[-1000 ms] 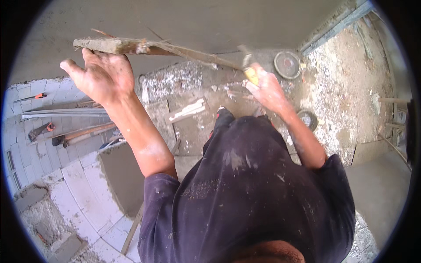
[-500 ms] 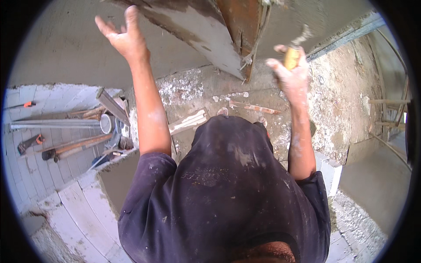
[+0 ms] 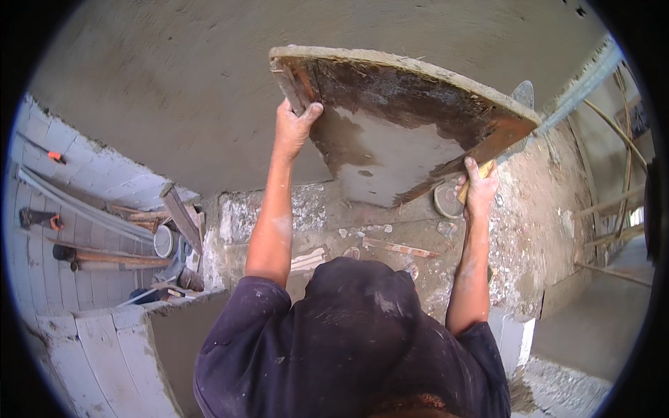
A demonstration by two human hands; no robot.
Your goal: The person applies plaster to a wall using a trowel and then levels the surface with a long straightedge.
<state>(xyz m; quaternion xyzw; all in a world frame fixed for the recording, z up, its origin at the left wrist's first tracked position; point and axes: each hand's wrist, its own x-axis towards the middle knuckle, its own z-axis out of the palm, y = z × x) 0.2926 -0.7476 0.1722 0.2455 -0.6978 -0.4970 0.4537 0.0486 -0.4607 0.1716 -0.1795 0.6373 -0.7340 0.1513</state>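
In front of me a large plaster-smeared wooden board point(image 3: 397, 143) is held up against the grey plastered wall point(image 3: 174, 104). My left hand point(image 3: 296, 129) is closed round the short batten point(image 3: 293, 87) at the board's left end, thumb toward me. The yellow handle of a trowel point(image 3: 486, 169) is gripped in my right hand point(image 3: 481, 187), whose thumb lies at the board's lower right edge. Part of the trowel's rounded metal blade point(image 3: 523, 94) shows past the board's right corner; the rest is hidden behind it.
Below the board stands a round bucket point(image 3: 448, 200). A long metal straightedge point(image 3: 582, 83) leans at the upper right. Rubble and a wood strip point(image 3: 401, 247) lie on the floor. To the left are a handsaw point(image 3: 40, 219), metal profiles point(image 3: 83, 205) and a white bucket point(image 3: 164, 242).
My left hand, open and apart from the board before, now grips its batten. The board has swung round to face me. My right hand has moved down to its right edge with the trowel.
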